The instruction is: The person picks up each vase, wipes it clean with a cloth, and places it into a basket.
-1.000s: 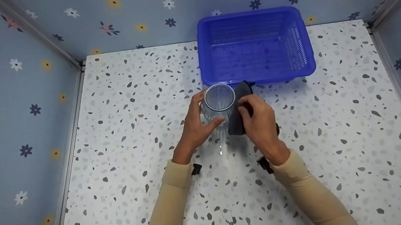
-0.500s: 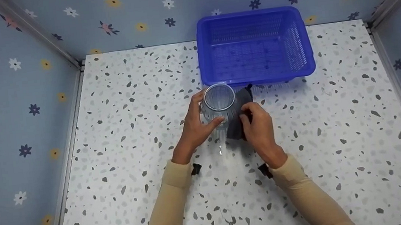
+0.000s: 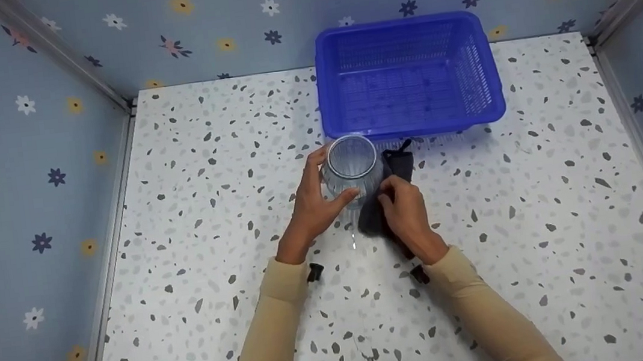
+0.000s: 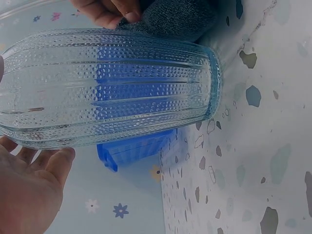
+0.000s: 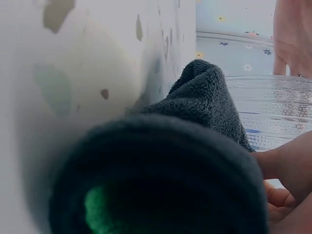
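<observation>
Now the right hand (image 3: 406,207) sits nearer the person than it did a moment ago, having drawn the dark cloth (image 3: 371,220) with it, while the left hand (image 3: 315,202) and the glass jar (image 4: 136,87) look unmoved. To my eye, that means the cloth is being worked along the jar's outer wall.

The jar is mouth up inside the left grip, fingers and thumb clamped around it; whether its base touches the tabletop (image 3: 207,187) I cannot tell. Beside it, right fingers and thumb pinch the cloth, which appears to touch the jar.

Counted: two hands, one jar, one cloth, one blue basket (image 3: 412,129) beyond both grips.
</observation>
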`<state>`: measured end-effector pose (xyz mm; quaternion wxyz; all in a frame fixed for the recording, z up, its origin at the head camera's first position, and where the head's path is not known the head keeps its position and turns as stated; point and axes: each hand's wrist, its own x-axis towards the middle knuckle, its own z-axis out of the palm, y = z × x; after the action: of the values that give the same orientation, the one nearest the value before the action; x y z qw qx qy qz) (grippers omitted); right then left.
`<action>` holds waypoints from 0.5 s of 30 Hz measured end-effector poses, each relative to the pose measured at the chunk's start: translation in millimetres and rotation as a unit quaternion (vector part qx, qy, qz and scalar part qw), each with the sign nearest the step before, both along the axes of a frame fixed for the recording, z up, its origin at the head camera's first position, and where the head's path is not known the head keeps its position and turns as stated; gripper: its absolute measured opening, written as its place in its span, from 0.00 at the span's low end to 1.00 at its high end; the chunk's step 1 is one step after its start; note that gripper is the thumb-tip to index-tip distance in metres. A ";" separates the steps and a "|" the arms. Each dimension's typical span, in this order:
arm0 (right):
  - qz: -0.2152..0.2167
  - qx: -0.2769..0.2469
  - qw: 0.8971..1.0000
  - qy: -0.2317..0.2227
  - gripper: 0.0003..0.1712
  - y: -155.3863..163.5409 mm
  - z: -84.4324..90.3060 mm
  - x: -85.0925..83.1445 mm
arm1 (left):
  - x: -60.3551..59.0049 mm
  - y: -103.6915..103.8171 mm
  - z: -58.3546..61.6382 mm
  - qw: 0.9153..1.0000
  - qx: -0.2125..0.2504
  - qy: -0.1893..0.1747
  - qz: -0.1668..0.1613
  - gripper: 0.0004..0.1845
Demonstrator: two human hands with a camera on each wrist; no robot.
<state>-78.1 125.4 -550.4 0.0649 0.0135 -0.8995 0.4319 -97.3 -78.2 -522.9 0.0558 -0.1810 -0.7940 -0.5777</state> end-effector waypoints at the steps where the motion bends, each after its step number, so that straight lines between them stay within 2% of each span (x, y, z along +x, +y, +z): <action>1: 0.002 0.001 1.000 0.000 0.05 0.5 -0.3 -0.1 | 0.1 0.2 -0.4 1.000 0.000 -0.002 0.000 0.43; 7: 0.010 -0.006 1.000 0.014 0.05 4.1 8.8 1.5 | 0.1 0.9 -1.3 1.000 -0.001 -0.001 -0.001 0.46; 15: 0.006 -0.040 0.997 0.059 0.06 6.6 42.0 6.8 | -0.2 0.3 -2.0 1.000 0.004 0.010 -0.003 0.43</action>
<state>-71.2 132.0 -508.4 0.1157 0.0422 -0.8760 0.4663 -97.4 -77.9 -524.8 0.0627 -0.1890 -0.7907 -0.5789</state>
